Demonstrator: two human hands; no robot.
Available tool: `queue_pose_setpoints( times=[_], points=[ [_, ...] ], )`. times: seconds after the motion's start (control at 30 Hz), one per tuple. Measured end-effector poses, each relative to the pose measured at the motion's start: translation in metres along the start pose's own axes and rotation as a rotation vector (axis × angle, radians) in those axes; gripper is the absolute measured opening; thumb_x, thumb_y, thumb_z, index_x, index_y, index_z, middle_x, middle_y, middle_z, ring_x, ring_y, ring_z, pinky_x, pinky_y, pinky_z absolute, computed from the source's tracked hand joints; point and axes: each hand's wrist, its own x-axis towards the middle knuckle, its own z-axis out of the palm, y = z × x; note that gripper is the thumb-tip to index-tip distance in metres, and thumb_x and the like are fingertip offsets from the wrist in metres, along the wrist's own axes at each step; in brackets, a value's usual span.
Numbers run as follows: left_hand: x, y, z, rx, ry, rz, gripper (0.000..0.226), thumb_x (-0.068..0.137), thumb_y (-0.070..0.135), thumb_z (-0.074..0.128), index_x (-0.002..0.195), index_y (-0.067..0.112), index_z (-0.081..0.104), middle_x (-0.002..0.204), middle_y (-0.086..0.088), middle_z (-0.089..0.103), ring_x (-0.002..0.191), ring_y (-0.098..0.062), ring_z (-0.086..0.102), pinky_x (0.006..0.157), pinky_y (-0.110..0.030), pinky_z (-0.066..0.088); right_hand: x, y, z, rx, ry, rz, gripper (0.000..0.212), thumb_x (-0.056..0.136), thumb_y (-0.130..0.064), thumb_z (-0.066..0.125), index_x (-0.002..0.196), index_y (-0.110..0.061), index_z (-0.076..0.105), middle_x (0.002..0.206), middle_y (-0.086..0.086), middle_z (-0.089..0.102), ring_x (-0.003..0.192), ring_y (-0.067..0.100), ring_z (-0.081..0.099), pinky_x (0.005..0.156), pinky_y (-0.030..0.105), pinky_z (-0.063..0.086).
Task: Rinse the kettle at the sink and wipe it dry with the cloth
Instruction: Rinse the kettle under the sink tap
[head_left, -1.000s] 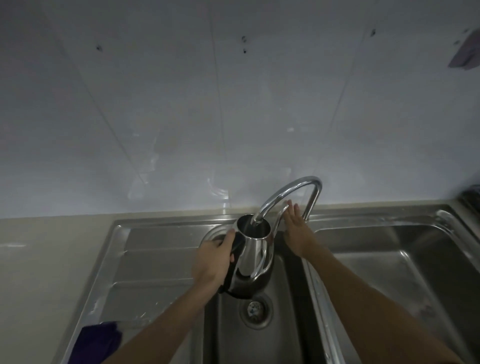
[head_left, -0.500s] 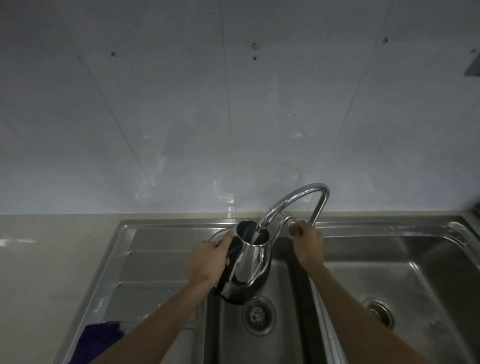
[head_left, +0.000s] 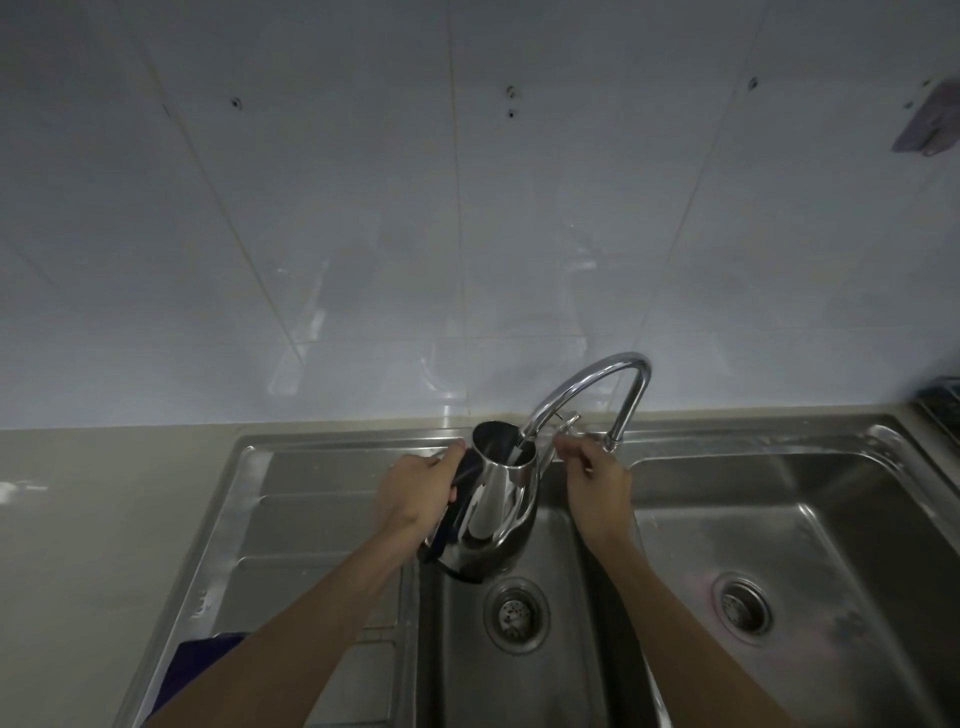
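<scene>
- The kettle (head_left: 498, 506) hangs over the left basin (head_left: 566, 660), above its drain (head_left: 516, 613), open mouth up and directly under the tap (head_left: 587, 387) outlet.
- The left hand (head_left: 415, 496) is clenched round the kettle's dark handle and carries it clear of the basin floor.
- The right hand (head_left: 597, 486) is beside the tap lever (head_left: 565, 423), fingers curled at it; whether they pinch it or only touch it, I cannot tell.
- A thin streak shows inside the kettle mouth, possibly water; I cannot say for sure that the tap is running.
- Judged progress: early. The kettle is in place for rinsing; the rinse, emptying and wiping all look yet to be done.
- The cloth (head_left: 200, 662), dark blue, lies untouched on the drainboard (head_left: 311, 499) at the lower left, partly hidden by the left forearm.
- The sink is stainless steel with two basins; the right basin (head_left: 831, 545) is bare, with its own drain.
- A beige counter (head_left: 104, 519) surrounds it, backed by a pale tiled wall (head_left: 363, 208) with a few small holes. Lighting is dim.
</scene>
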Motion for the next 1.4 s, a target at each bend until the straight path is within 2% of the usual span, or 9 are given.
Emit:
queue_pose_setpoints(
  times=[0.1,0.17,0.23,0.37,0.5,0.7,0.83,1.0,1.4],
  points=[
    [0.000,0.000,-0.002,0.003,-0.013,0.008,0.061,0.082,0.066,0.048,0.035,0.028,0.059,0.035,0.005,0.055,0.029,-0.004,0.049,0.055,-0.025,0.041,-0.003,-0.004,0.000,0.008,0.001,-0.001,0.029,0.092,0.005,0.050,0.106,-0.008,0.072,0.100,-0.003,0.072,0.090,0.009,0.065,0.080,0.005,0.044],
    [0.000,0.000,-0.003,0.004,-0.016,0.009,0.062,0.083,0.064,0.049,0.035,0.026,0.059,0.034,0.004,0.055,0.029,-0.004,0.049,0.054,-0.024,0.039,-0.004,-0.005,0.000,0.002,-0.002,-0.008,0.029,0.092,0.005,0.051,0.106,-0.008,0.072,0.100,-0.003,0.072,0.090,0.008,0.065,0.077,0.002,0.043],
    [-0.001,-0.001,-0.002,0.000,-0.007,0.004,0.065,0.084,0.062,0.051,0.035,0.020,0.057,0.034,0.004,0.054,0.029,-0.004,0.048,0.052,-0.023,0.038,-0.004,-0.004,-0.001,-0.005,-0.012,-0.011,0.028,0.092,0.005,0.051,0.106,-0.009,0.071,0.100,-0.004,0.072,0.089,0.007,0.064,0.080,0.006,0.045],
    [-0.001,-0.002,-0.002,0.015,-0.013,0.019,0.066,0.086,0.062,0.051,0.037,0.018,0.053,0.032,0.005,0.051,0.027,-0.003,0.046,0.052,-0.023,0.037,-0.006,-0.001,-0.001,-0.012,-0.021,0.011,0.029,0.092,0.005,0.051,0.107,-0.011,0.071,0.098,-0.005,0.070,0.088,0.014,0.067,0.084,0.029,0.055],
    [0.000,-0.002,0.000,0.036,-0.017,0.036,0.065,0.087,0.062,0.050,0.040,0.018,0.052,0.032,0.006,0.051,0.027,-0.001,0.046,0.050,-0.022,0.036,-0.006,0.002,-0.002,-0.001,-0.015,0.040,0.031,0.092,0.006,0.050,0.107,-0.011,0.071,0.102,-0.004,0.071,0.093,0.014,0.068,0.089,0.035,0.056],
    [0.005,0.006,0.003,0.068,-0.078,0.006,0.065,0.085,0.063,0.046,0.036,0.020,0.053,0.031,0.007,0.048,0.029,-0.004,0.043,0.054,-0.024,0.039,-0.005,0.001,-0.002,0.014,-0.024,0.056,0.031,0.092,0.007,0.049,0.109,-0.009,0.070,0.110,0.003,0.072,0.100,0.014,0.067,0.095,0.037,0.054],
    [0.013,0.025,0.007,0.140,-0.110,-0.021,0.059,0.084,0.062,0.046,0.044,0.019,0.053,0.032,0.007,0.050,0.041,-0.014,0.051,0.055,-0.027,0.042,-0.003,0.001,-0.001,0.020,-0.014,0.079,0.031,0.092,0.007,0.049,0.107,-0.009,0.071,0.109,0.003,0.073,0.100,0.015,0.068,0.095,0.038,0.054],
    [0.018,0.034,0.011,0.129,-0.120,-0.083,0.058,0.078,0.064,0.050,0.046,0.017,0.057,0.033,0.007,0.053,0.038,-0.017,0.053,0.054,-0.026,0.040,-0.001,0.003,-0.002,0.012,-0.008,0.095,0.032,0.090,0.008,0.048,0.107,-0.008,0.071,0.105,0.004,0.073,0.097,0.015,0.069,0.094,0.037,0.055],
    [0.009,0.005,-0.012,-0.045,-0.133,-0.119,0.055,0.083,0.059,0.053,0.045,0.019,0.051,0.042,0.001,0.046,0.036,-0.014,0.040,0.051,-0.025,0.037,-0.009,-0.008,-0.002,-0.033,-0.024,0.064,0.034,0.090,0.010,0.048,0.108,-0.009,0.071,0.106,0.003,0.073,0.096,0.012,0.067,0.089,0.020,0.052]
  ],
)
